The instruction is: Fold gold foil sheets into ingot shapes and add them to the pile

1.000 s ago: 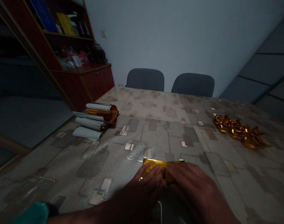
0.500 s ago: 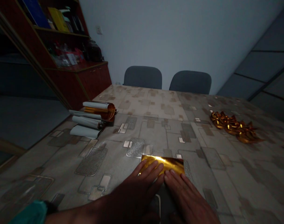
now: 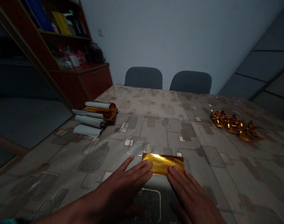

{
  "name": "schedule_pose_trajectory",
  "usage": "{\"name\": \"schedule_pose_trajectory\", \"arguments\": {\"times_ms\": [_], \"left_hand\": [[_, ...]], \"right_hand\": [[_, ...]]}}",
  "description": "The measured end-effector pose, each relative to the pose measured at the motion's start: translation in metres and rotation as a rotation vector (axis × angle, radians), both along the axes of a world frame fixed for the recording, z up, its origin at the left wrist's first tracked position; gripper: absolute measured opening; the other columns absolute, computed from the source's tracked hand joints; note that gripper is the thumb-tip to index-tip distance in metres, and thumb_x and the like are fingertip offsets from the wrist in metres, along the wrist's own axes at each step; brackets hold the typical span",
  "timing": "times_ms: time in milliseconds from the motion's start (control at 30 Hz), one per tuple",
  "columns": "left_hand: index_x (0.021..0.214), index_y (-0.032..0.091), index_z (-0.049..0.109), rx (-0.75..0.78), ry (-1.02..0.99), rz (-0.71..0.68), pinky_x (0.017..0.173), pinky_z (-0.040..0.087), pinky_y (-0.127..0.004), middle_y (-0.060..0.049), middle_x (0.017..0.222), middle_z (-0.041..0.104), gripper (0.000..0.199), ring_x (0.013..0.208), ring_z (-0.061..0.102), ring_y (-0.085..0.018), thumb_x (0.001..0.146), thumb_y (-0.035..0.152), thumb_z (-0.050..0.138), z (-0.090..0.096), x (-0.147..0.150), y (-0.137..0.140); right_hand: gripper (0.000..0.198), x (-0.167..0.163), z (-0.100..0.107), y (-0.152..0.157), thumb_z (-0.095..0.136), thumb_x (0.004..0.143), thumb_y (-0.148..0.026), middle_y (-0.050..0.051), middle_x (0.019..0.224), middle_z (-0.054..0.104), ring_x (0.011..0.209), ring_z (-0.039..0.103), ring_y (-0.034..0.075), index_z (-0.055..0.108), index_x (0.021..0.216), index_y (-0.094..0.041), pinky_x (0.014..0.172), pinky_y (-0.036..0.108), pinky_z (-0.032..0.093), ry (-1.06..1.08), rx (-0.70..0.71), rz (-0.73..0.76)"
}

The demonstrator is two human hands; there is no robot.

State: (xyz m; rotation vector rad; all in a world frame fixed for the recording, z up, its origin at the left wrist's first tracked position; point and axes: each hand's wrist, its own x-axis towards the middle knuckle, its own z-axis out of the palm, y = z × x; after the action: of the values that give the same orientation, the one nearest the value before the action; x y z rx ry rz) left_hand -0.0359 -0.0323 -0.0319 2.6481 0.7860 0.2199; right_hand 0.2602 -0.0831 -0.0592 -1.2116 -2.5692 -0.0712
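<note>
A folded sheet of shiny gold foil paper (image 3: 160, 161) lies flat on the table in front of me, its long side running left to right. My left hand (image 3: 125, 183) reaches in from the left, fingers stretched out, with the fingertips on the paper's left end. On the other side, my right hand (image 3: 190, 193) lies with straight fingers, its tips on the lower right part of the paper. Neither hand wraps round anything. The lower parts of both hands are in shadow.
Rolled and bent sheets (image 3: 92, 119), grey outside and gold within, lie at the left. Several folded gold foil pieces (image 3: 235, 126) sit in a cluster at the right. Two grey chairs (image 3: 143, 77) stand beyond the patterned table (image 3: 155, 130); a red-brown cabinet (image 3: 92, 81) is behind left.
My left hand has slid left and its thumb side has spread outward, uncovering more of the gold paper. My right hand has moved only slightly, and the gap between the hands is wider.
</note>
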Motion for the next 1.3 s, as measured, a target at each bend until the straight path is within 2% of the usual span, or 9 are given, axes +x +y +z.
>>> {"name": "schedule_pose_trajectory", "arguments": {"times_ms": [167, 333, 567, 700, 833, 900, 1000, 1133, 1300], "left_hand": [[0.156, 0.031, 0.006, -0.020, -0.016, 0.041, 0.118, 0.012, -0.064, -0.010, 0.158, 0.033, 0.100, 0.145, 0.032, -0.030, 0.082, 0.028, 0.074, 0.001, -0.013, -0.004], [0.155, 0.035, 0.008, 0.008, 0.006, 0.066, 0.115, 0.016, -0.068, -0.007, 0.156, 0.039, 0.093, 0.145, 0.032, -0.031, 0.086, 0.018, 0.068, 0.010, -0.018, -0.003], [0.150, 0.030, 0.030, 0.103, 0.009, 0.044, 0.117, 0.016, -0.063, -0.007, 0.150, 0.048, 0.072, 0.144, 0.036, -0.029, 0.088, 0.021, 0.065, 0.006, -0.020, 0.004], [0.132, 0.026, 0.052, 0.134, 0.002, 0.084, 0.118, 0.014, -0.062, -0.007, 0.138, 0.061, 0.045, 0.141, 0.040, -0.028, 0.090, 0.012, 0.057, 0.006, -0.003, 0.012], [0.108, 0.019, 0.061, 0.199, -0.003, 0.074, 0.114, 0.022, -0.062, -0.006, 0.098, 0.070, 0.023, 0.115, 0.061, -0.028, 0.086, 0.015, 0.059, 0.007, 0.025, 0.023], [0.103, 0.018, 0.062, 0.230, 0.018, 0.084, 0.112, 0.026, -0.062, -0.006, 0.094, 0.068, 0.017, 0.099, 0.065, -0.026, 0.086, 0.019, 0.060, 0.007, 0.035, 0.028], [0.096, 0.018, 0.061, 0.254, 0.024, 0.099, 0.109, 0.033, -0.060, -0.004, 0.091, 0.067, 0.010, 0.086, 0.065, -0.022, 0.086, 0.019, 0.059, 0.005, 0.040, 0.032], [0.092, 0.019, 0.061, 0.301, 0.018, 0.111, 0.108, 0.036, -0.058, -0.002, 0.086, 0.066, 0.009, 0.080, 0.065, -0.019, 0.088, 0.016, 0.053, 0.002, 0.038, 0.033], [0.086, 0.018, 0.060, 0.397, -0.007, 0.107, 0.105, 0.042, -0.055, -0.001, 0.078, 0.064, 0.013, 0.073, 0.065, -0.018, 0.089, 0.014, 0.048, -0.005, 0.037, 0.034]], "right_hand": [[0.074, 0.017, 0.007, -0.004, 0.051, 0.091, -0.019, 0.002, 0.151, 0.045, 0.133, 0.050, 0.026, 0.019, 0.157, -0.027, 0.106, 0.043, 0.047, -0.007, 0.042, -0.059], [0.055, 0.020, 0.013, 0.002, 0.050, 0.093, -0.029, 0.007, 0.145, 0.052, 0.124, 0.059, 0.028, 0.044, 0.146, -0.017, 0.094, 0.048, 0.053, -0.170, 0.190, -0.012], [0.039, 0.030, 0.020, 0.014, 0.051, 0.096, -0.033, 0.003, 0.130, 0.067, 0.112, 0.066, 0.027, 0.058, 0.132, -0.020, 0.091, 0.049, 0.048, -0.196, 0.266, 0.036], [0.023, 0.028, 0.036, 0.019, 0.053, 0.096, -0.030, 0.003, 0.108, 0.077, 0.097, 0.070, 0.026, 0.069, 0.111, -0.023, 0.095, 0.050, 0.042, -0.035, 0.222, -0.062], [0.013, -0.006, 0.052, 0.033, 0.063, 0.091, -0.026, 0.002, 0.101, 0.076, 0.090, 0.067, 0.024, 0.069, 0.103, -0.024, 0.083, 0.041, 0.048, 0.172, 0.078, -0.052], [0.015, -0.026, 0.051, 0.044, 0.071, 0.085, -0.023, 0.004, 0.102, 0.075, 0.094, 0.066, 0.026, 0.069, 0.099, -0.022, 0.080, 0.040, 0.050, 0.146, 0.013, -0.010], [0.014, -0.046, 0.038, 0.059, 0.076, 0.079, -0.022, 0.004, 0.086, 0.075, 0.078, 0.067, 0.025, 0.069, 0.091, -0.019, 0.068, 0.037, 0.050, 0.053, 0.000, 0.075], [0.006, -0.050, 0.024, 0.067, 0.072, 0.081, -0.016, 0.002, 0.079, 0.074, 0.071, 0.066, 0.023, 0.068, 0.084, -0.019, 0.060, 0.034, 0.045, 0.041, 0.045, 0.071], [0.005, -0.049, 0.026, 0.065, 0.066, 0.082, -0.018, 0.003, 0.081, 0.075, 0.070, 0.065, 0.023, 0.068, 0.087, -0.019, 0.060, 0.034, 0.044, 0.049, 0.063, 0.052]]}}
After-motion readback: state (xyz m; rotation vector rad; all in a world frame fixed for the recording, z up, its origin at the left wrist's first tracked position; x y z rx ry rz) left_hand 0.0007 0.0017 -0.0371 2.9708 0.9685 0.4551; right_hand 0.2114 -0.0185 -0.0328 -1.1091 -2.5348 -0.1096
